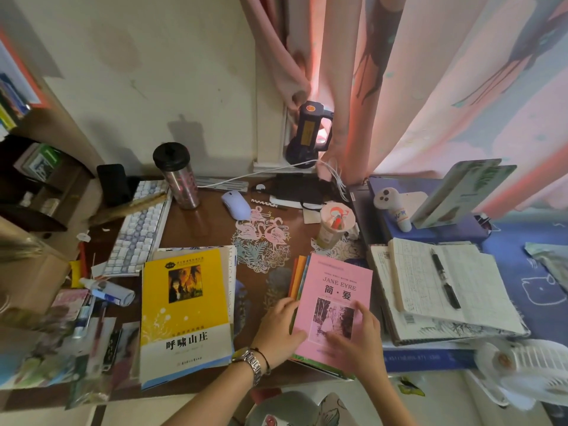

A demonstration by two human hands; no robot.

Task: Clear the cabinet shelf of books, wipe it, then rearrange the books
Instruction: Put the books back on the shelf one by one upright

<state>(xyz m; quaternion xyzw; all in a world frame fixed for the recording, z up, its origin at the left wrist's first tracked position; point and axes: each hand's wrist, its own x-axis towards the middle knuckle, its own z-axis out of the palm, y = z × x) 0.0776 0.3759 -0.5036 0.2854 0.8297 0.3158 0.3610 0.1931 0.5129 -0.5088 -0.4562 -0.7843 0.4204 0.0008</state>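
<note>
Books lie in two piles on a crowded desk as a person squares up the right-hand pile, topped by a pink Jane Eyre. The left hand grips the pile's left edge, fingers curled along the side and thumb on the cover. The right hand lies flat on the cover, fingers straight and spread, pressing down without gripping. The pile runs with its long axis away from the person, tilted slightly clockwise, its near end under both hands and its far end pointing toward a paper cup. Orange and green edges fan out beneath the pink cover at the upper left, so the stack is not yet flush.

The second pile, topped by a yellow book, sits just to the left, apart from the first and untouched. The left hand is the nearer to it. A keyboard, a tumbler, a mouse and an open notebook with a pen crowd the rest of the desk.

The shelf itself is barely in view at the far left, so its state cannot be told. Judging by the piles, the books are off it and being tidied; any lift would need both hands under the pink pile's long sides.
</note>
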